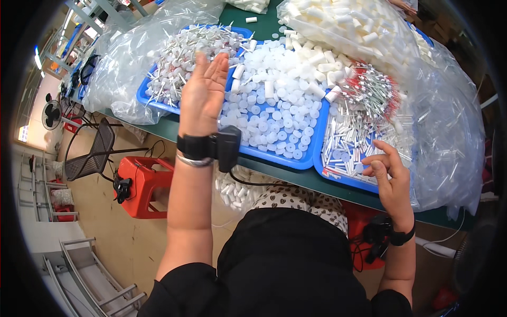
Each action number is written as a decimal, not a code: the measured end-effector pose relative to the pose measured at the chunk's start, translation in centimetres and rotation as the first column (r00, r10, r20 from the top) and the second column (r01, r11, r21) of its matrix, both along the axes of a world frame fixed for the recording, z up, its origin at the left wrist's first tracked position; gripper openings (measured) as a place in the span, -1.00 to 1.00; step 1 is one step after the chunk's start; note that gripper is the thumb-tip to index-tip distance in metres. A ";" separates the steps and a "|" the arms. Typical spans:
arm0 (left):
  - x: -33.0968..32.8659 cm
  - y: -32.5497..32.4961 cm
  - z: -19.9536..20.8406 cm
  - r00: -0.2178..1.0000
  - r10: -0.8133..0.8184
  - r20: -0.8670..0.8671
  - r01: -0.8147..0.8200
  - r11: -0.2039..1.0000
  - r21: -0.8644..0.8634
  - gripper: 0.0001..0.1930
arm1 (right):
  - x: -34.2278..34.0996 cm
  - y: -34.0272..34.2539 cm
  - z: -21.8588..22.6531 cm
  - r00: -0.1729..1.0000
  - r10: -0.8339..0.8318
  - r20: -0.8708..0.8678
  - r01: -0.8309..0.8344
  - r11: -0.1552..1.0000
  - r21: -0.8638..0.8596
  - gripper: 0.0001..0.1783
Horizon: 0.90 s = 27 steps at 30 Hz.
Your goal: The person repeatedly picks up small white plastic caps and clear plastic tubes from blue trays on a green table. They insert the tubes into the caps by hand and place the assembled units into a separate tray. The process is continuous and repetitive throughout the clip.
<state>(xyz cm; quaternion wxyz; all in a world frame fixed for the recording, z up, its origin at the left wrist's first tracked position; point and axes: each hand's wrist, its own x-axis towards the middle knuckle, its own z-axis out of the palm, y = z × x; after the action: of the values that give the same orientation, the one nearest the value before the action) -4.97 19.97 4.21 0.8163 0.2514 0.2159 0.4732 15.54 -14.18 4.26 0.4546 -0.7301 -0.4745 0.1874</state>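
Beside blue tray [274, 158], red stool [142, 185], plastic bags [449, 132]

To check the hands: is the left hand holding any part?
No, the left hand is raised, open and flat above the blue tray, holding nothing.

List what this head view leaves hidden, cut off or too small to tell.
- Right hand: fingers curl inward over the tray; any part in its grip is too small to see.
- Left hand: blocks the caps behind it.
- Bag: contents blurred by plastic.
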 end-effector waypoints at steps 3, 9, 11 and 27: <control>-0.1 -0.7 -0.5 0.992 -0.017 -0.127 0.026 0.997 0.066 -0.54 | 0.9 -0.2 0.0 0.998 -0.055 0.014 0.055 0.998 -0.007 -0.63; 1.2 -8.6 -4.7 0.595 0.147 -0.790 0.621 0.541 0.568 -0.66 | 3.6 0.0 0.7 0.940 -0.113 0.322 0.152 0.984 -0.098 -0.77; 1.6 -9.8 -5.5 0.585 0.520 -0.623 0.663 0.136 0.736 -0.62 | 4.4 0.4 0.9 0.882 -0.115 0.458 0.161 0.985 -0.063 -0.80; 3.2 -10.2 -5.5 0.498 0.602 -0.625 0.756 0.051 0.652 -0.78 | 5.8 3.5 -0.6 0.789 0.257 0.559 -0.145 0.961 -0.236 -0.80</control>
<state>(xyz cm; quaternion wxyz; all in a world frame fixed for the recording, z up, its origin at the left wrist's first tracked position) -1.76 9.77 -1.31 0.1872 0.9424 0.1765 0.2138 21.30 -10.65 3.62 0.1962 -0.7354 -0.6471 0.0438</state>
